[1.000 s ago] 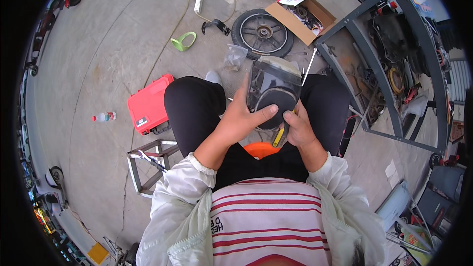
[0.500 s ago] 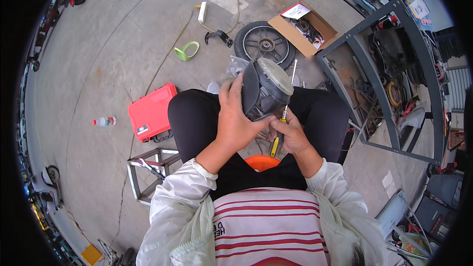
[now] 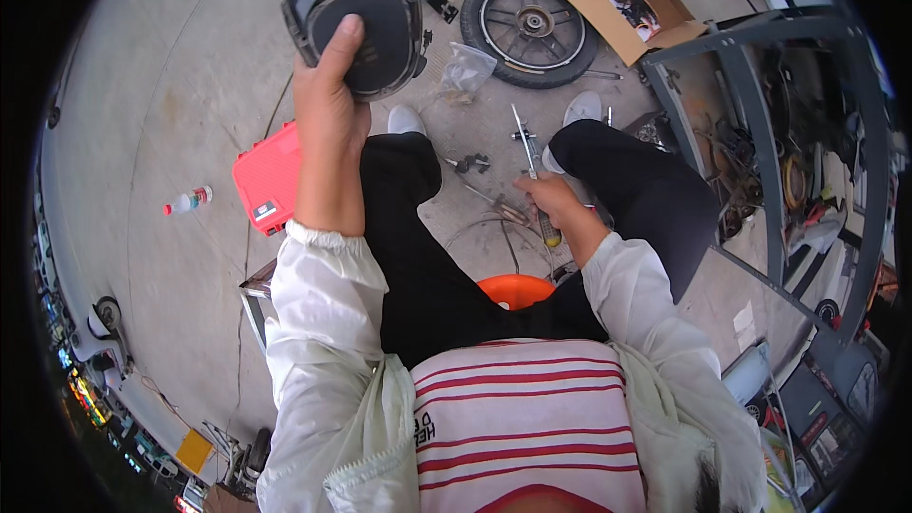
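A dark headlight unit (image 3: 366,28) is held up at the upper left, with part of its pale lens rim showing at the top edge. My left hand (image 3: 328,85) grips it from below, the thumb lying across its smooth black side. Lower and to the right, my right hand (image 3: 559,201) is closed around a screwdriver (image 3: 549,232) with a black and yellow handle. Its long metal shaft points away from me, above the floor between my feet. The two hands are well apart.
Ahead lie a wheel with its tyre (image 3: 484,43), an open cardboard box (image 3: 581,0) and a clear plastic bag (image 3: 464,74). A red case (image 3: 258,176) and a bottle (image 3: 190,200) are left. A grey metal rack (image 3: 755,104) stands right; something orange (image 3: 518,292) shows between my legs.
The headlight has moved up and left in my left hand, turning its dark side into view. My right hand has drawn away from it with the screwdriver, and my legs have spread.
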Action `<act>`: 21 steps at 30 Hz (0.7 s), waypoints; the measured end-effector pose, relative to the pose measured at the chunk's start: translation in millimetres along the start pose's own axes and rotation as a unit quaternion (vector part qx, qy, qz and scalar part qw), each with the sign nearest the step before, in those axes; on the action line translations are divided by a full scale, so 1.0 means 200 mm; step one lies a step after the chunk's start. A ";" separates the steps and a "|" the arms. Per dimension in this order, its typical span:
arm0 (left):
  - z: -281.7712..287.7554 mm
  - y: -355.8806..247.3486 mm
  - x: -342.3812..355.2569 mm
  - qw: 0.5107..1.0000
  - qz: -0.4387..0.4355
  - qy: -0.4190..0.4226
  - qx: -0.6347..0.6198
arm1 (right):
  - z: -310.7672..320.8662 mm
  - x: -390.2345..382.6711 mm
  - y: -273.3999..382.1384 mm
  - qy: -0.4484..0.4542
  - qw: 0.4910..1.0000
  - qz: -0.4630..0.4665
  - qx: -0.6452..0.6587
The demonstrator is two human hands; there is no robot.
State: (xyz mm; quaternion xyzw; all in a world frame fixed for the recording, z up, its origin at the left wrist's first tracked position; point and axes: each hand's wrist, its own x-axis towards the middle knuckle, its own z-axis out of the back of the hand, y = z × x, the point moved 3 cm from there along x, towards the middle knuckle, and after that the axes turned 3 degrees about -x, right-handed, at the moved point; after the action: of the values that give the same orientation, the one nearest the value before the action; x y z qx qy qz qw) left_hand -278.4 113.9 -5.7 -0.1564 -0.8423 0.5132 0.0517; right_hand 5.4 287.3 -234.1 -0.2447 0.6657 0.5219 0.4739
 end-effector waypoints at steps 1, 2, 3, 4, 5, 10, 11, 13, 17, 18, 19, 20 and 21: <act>0.03 0.01 0.01 1.000 0.011 -0.015 -0.025 | 0.00 0.10 -0.02 -0.010 1.000 -0.004 -0.029; 0.05 0.02 0.03 0.998 0.024 -0.028 -0.051 | 0.00 0.20 -0.02 -0.020 0.998 0.019 -0.055; 0.06 0.00 0.02 0.997 0.040 -0.051 -0.047 | -0.01 0.27 -0.01 -0.025 0.995 0.041 -0.085; 0.08 -0.01 0.03 0.997 0.041 -0.047 -0.043 | -0.02 0.35 -0.01 -0.029 0.991 0.062 -0.114; 0.10 -0.02 0.04 0.998 0.042 -0.041 -0.037 | -0.03 0.41 0.00 -0.035 0.986 0.057 -0.156; 0.25 0.00 0.09 0.996 0.066 -0.051 0.007 | -0.14 0.75 0.08 -0.025 0.923 0.123 -0.365; 0.26 -0.01 0.08 0.996 0.071 -0.053 0.006 | -0.20 0.81 0.09 -0.020 0.921 0.122 -0.371; 0.27 -0.02 0.08 0.995 0.083 -0.060 0.004 | -0.32 0.92 0.13 -0.018 0.906 0.114 -0.408; 0.36 -0.01 0.06 0.978 0.149 -0.149 0.014 | -0.50 1.08 0.21 -0.028 0.867 0.108 -0.486; 0.38 -0.01 0.05 0.969 0.161 -0.187 0.025 | -0.53 1.12 0.20 -0.026 0.861 0.112 -0.496; 0.40 -0.01 0.05 0.960 0.173 -0.219 0.032 | -0.56 1.17 0.19 -0.026 0.853 0.107 -0.510; 0.42 -0.02 0.04 0.953 0.179 -0.243 0.036 | -0.59 1.20 0.17 -0.025 0.845 0.104 -0.524; 0.42 -0.03 0.04 0.947 0.186 -0.260 0.033 | -0.62 1.24 0.16 -0.026 0.836 0.101 -0.538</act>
State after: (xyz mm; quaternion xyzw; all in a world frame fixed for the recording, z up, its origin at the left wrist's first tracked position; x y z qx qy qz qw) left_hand -307.7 42.3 -40.8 -0.1697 -0.7649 0.5643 -0.2601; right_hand -173.8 225.1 -437.6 -0.3786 0.2885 0.8491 0.2291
